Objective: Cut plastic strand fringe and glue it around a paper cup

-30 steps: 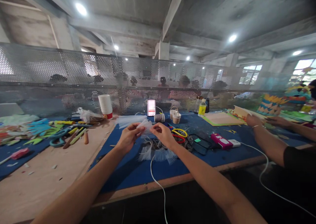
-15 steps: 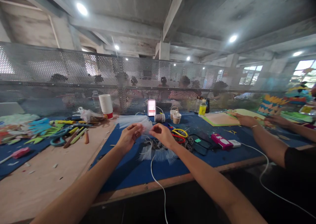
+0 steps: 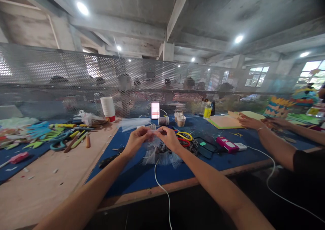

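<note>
My left hand [image 3: 137,138] and my right hand [image 3: 167,137] meet over the blue mat, both closed in a pinch. Between their fingertips stretches a small piece of translucent, whitish mesh [image 3: 153,132]. Just below them, more sheer mesh with a fringed edge [image 3: 174,159] lies against a tangle of dark cords. Behind my hands a flat translucent sheet [image 3: 132,123] rests on the mat, and a spool of thread [image 3: 164,121] stands near it. My left forearm partly covers a black object [image 3: 108,160].
Yellow and red loops [image 3: 186,136] lie to the right, near a magenta box [image 3: 227,144]. Stacked paper cups [image 3: 108,108], tools [image 3: 78,138] and coloured scraps occupy the left. A white cable [image 3: 164,187] hangs over the front edge. A co-worker's hands [image 3: 250,121] touch coloured sheets at right.
My left hand has moved right, up to my right hand, and the mesh between them looks more bunched. The black object by my left forearm shows more now. The co-worker's hand has shifted slightly.
</note>
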